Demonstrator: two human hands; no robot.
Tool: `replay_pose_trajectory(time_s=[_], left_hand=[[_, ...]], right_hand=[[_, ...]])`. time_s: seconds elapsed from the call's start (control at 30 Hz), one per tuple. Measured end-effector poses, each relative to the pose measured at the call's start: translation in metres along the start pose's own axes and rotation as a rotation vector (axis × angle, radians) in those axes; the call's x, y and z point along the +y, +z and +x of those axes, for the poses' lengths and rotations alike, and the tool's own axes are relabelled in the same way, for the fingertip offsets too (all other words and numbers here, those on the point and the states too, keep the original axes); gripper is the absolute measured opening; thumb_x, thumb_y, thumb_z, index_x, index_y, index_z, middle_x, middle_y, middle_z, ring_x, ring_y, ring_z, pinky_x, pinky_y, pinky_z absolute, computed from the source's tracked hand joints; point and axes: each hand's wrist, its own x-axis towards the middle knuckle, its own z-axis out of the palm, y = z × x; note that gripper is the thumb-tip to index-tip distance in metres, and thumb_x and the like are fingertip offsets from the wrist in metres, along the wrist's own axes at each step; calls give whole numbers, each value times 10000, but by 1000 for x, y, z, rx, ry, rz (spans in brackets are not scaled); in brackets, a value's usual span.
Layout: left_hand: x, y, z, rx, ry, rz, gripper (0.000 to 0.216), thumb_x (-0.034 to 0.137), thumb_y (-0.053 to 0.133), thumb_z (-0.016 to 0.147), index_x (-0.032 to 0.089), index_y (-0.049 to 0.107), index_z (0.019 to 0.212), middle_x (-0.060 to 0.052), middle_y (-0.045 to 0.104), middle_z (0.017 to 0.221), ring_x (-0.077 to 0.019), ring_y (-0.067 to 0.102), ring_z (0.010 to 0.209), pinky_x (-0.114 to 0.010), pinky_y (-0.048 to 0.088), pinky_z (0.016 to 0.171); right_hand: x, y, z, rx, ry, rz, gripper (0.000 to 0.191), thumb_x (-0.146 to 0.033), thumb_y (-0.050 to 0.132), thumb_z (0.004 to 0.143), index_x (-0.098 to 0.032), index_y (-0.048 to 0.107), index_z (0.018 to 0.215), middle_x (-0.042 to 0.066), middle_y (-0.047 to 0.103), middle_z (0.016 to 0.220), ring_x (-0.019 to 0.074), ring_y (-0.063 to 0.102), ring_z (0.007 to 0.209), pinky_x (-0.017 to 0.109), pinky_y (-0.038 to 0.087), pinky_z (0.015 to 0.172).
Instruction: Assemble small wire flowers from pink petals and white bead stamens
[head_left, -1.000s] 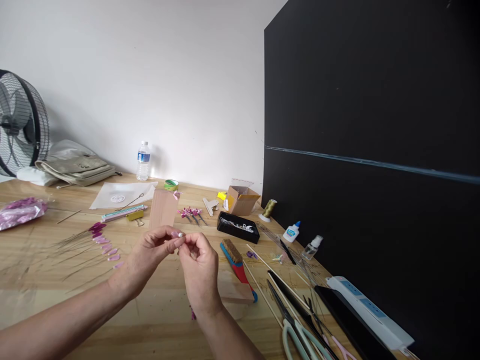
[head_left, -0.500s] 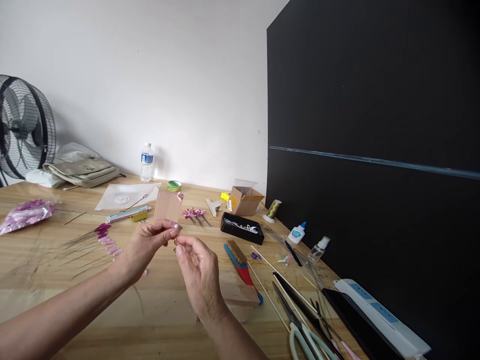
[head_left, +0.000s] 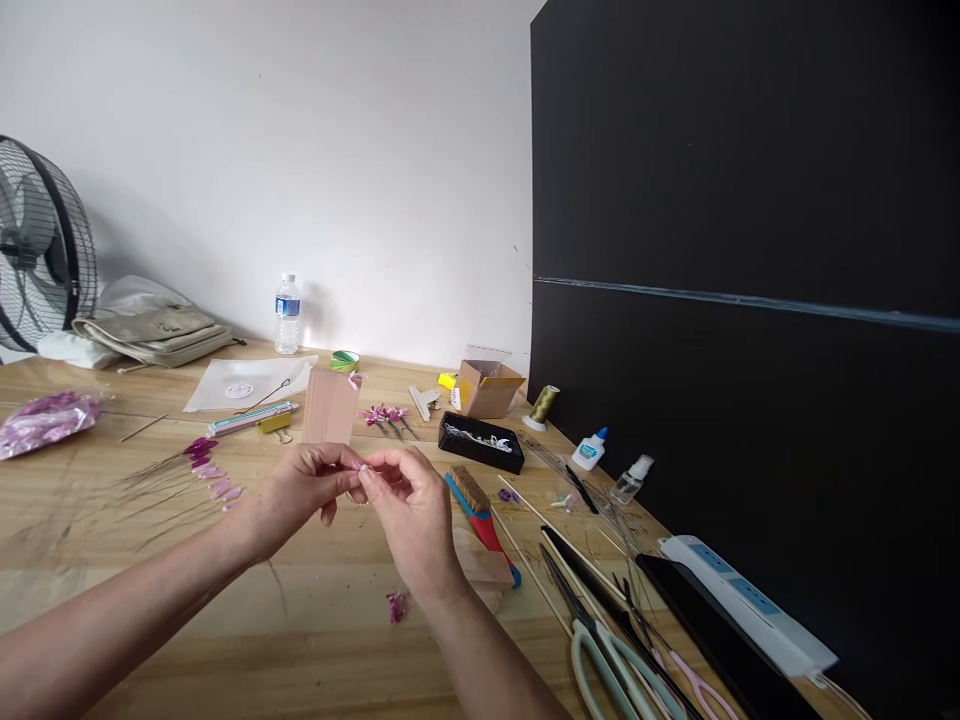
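My left hand and my right hand meet above the wooden table, fingertips pinched together on a tiny pale pink piece with a small bead. A thin wire seems to run from it, too fine to follow. Behind my hands stands a small wooden block. A row of pink and purple petals on wires lies to the left. A small purple flower piece lies on the table below my right wrist.
A brush with a red and blue handle, a black tray, scissors, skewers, a glue bottle, a spray bottle and a power strip lie right. A fan, a bag, a water bottle and a black board stand behind.
My right hand has risen back up to my left fingertips, and both now pinch the small piece together. The view has shifted slightly.
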Motion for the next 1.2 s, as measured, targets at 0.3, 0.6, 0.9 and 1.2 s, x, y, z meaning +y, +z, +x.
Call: replay_pose_trajectory(time_s=[0.3,0.6,0.9,1.2], left_hand=[[-9,-2,1,-19,-104,-264,145,281,742,551,158,690,609,-16,625,558,-105,534,526,-206,419,500],[-12,-3,1,-52,-47,-232,106,266,702,627,164,700,599,3,617,539,-89,496,535,-194,389,525],[-11,0,0,-51,10,-158,107,269,659,672,183,689,615,-2,636,576,-108,512,564,-206,380,530],[-12,1,1,-20,-4,-199,84,258,678,642,179,702,656,5,624,556,-99,485,531,-207,366,523]], right_hand=[[6,0,5,8,188,254,87,-254,600,699,-168,590,709,-3,594,668,103,527,579,228,460,550],[0,-1,5,1,264,393,99,-260,613,675,-165,589,688,-49,526,543,71,466,498,210,405,529],[0,0,4,5,277,416,103,-264,621,666,-170,586,689,-43,532,548,78,485,512,207,400,516],[2,1,4,37,273,383,77,-228,605,654,-172,551,656,-43,535,562,76,485,506,198,395,489]])
